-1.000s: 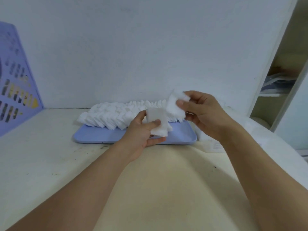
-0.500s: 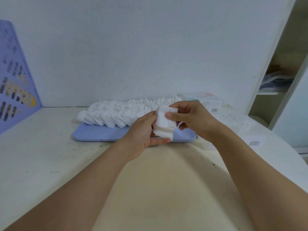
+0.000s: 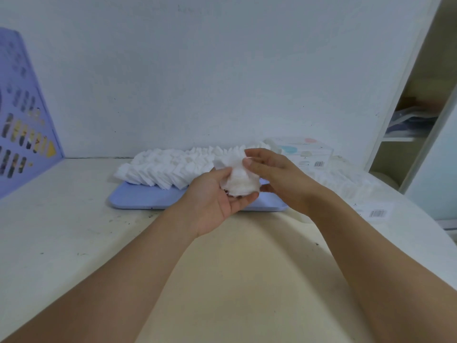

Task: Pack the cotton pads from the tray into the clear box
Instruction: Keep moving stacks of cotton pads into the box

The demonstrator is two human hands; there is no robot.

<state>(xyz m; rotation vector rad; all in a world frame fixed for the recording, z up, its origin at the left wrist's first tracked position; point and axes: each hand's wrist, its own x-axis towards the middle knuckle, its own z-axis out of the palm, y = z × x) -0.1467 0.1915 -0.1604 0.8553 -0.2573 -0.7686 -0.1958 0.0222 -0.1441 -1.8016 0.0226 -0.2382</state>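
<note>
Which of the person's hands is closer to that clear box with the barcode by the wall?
The right hand. It sits just in front and to the left of the clear box, while the left hand is farther left, over the blue tray.

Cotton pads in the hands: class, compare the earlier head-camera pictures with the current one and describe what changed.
The right hand brought its pad over to the left hand; the pads now form one held stack, gripped by both hands. The pads on the tray, the blue tray and the clear box stayed put.
</note>
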